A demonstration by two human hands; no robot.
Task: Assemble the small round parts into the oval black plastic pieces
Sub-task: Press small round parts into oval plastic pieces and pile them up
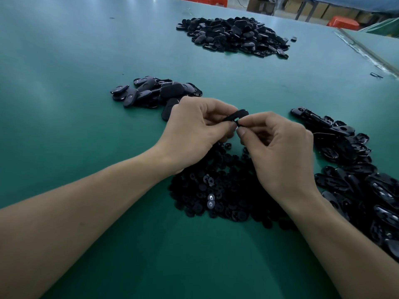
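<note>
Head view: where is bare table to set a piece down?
Bare: the green table's left side, left of the small pile of oval pieces; also the strip between that pile and the far pile. Crowded: the heap of round parts in front, and the oval-piece heap at right.

Two hands (194, 126) (278, 145), one held oval piece (237, 115), three oval-piece heaps (234, 36) (151, 90) (354, 169), one round-part heap (216, 190)

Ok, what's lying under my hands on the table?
A heap of small round black parts lies on the green mat. The left hand and right hand, gripping an oval black piece, hide the heap's far edge.
</note>
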